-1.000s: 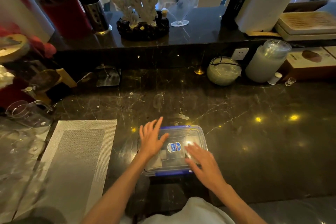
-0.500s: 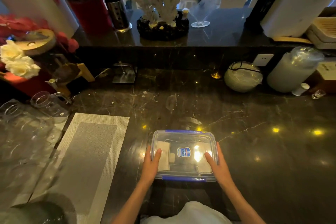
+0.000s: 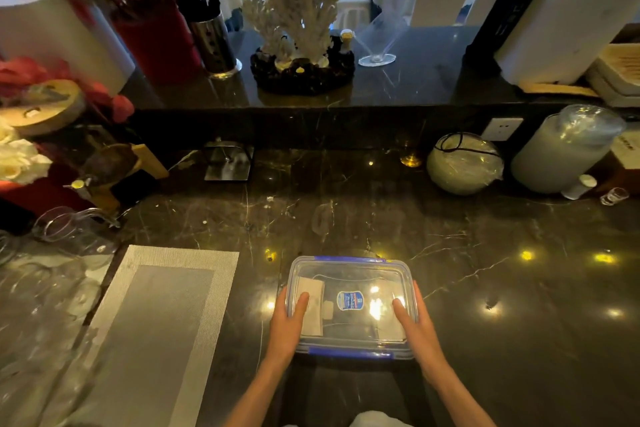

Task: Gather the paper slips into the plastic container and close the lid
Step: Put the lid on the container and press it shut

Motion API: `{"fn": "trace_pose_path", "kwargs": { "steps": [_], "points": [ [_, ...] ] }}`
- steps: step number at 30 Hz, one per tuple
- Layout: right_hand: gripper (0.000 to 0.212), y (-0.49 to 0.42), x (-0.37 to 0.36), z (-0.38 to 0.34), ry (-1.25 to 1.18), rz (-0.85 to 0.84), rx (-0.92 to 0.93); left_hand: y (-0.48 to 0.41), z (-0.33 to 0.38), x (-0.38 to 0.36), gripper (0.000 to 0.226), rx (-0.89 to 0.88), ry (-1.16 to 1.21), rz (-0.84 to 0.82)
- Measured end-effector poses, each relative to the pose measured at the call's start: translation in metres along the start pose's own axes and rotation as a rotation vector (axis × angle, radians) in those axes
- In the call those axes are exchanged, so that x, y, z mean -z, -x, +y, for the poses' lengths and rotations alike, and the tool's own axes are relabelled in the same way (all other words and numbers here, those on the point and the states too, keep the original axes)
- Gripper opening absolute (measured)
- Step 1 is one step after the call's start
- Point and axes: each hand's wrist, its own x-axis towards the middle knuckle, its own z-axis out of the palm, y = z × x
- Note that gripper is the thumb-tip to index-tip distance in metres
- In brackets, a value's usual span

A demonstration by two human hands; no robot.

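A clear plastic container [image 3: 349, 274] with blue clips and a blue label sits on the dark marble counter, its lid on top. White paper slips [image 3: 311, 291] show through the lid on the left side, and another slip lies at the lower right inside. My left hand [image 3: 287, 322] grips the container's left edge, thumb pressed on the lid. My right hand [image 3: 415, 322] holds the right edge the same way.
A grey woven placemat [image 3: 152, 322] lies to the left, with clear glassware [image 3: 62, 232] beyond it. At the back right stand a wrapped round bowl [image 3: 464, 163] and a tall wrapped stack [image 3: 564, 149]. A coral ornament [image 3: 301, 28] sits on the raised ledge.
A second ago both hands lay flat on top of the lid. They have slid outward to the container's left and right sides, thumbs on the lid. The container has stayed in place.
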Motion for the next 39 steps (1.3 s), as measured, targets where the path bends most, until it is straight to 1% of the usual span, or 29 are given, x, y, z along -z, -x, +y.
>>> {"fn": "trace_pose_path", "kwargs": {
  "steps": [2,3,4,6,7,9,10,12,14,20,27,34,39],
  "points": [
    [0.072,0.001,0.003,-0.005,0.093,-0.031,-0.011,-0.002,0.002,-0.001,0.060,-0.032,-0.089,0.007],
    [0.079,0.001,0.005,-0.004,0.196,-0.014,0.003,-0.002,0.001,0.001,0.067,-0.080,-0.196,0.030],
    [0.083,0.001,0.009,0.000,0.364,0.026,0.058,-0.001,-0.003,0.003,0.068,-0.159,-0.345,0.065],
    [0.081,0.003,0.014,0.012,0.786,0.106,0.290,0.007,-0.012,0.007,0.064,-0.367,-0.661,0.122],
    [0.077,0.006,0.015,0.016,0.941,0.104,0.383,0.013,-0.017,0.007,0.062,-0.462,-0.785,0.107],
    [0.073,0.016,0.013,0.024,1.124,0.040,0.441,0.025,-0.026,0.005,0.062,-0.568,-0.951,0.026],
    [0.073,0.020,0.011,0.029,1.173,0.008,0.450,0.029,-0.030,0.003,0.064,-0.572,-0.998,-0.015],
    [0.075,0.024,0.007,0.035,1.196,-0.028,0.453,0.032,-0.033,0.000,0.072,-0.537,-1.036,-0.056],
    [0.077,0.020,0.005,0.032,1.159,-0.042,0.435,0.027,-0.032,-0.001,0.077,-0.518,-1.053,-0.060],
    [0.079,-0.011,0.001,0.004,1.120,-0.081,0.438,-0.007,-0.012,-0.002,0.094,-0.456,-1.043,-0.128],
    [0.085,-0.072,-0.007,-0.040,1.045,-0.070,0.433,-0.067,0.031,-0.009,0.100,-0.454,-0.997,-0.152],
    [0.077,-0.149,-0.010,-0.079,1.021,-0.038,0.488,-0.138,0.077,-0.020,0.106,-0.540,-0.951,-0.156],
    [0.078,-0.196,-0.011,-0.108,1.027,-0.029,0.494,-0.187,0.099,-0.029,0.105,-0.562,-0.961,-0.127]
  ]
}}
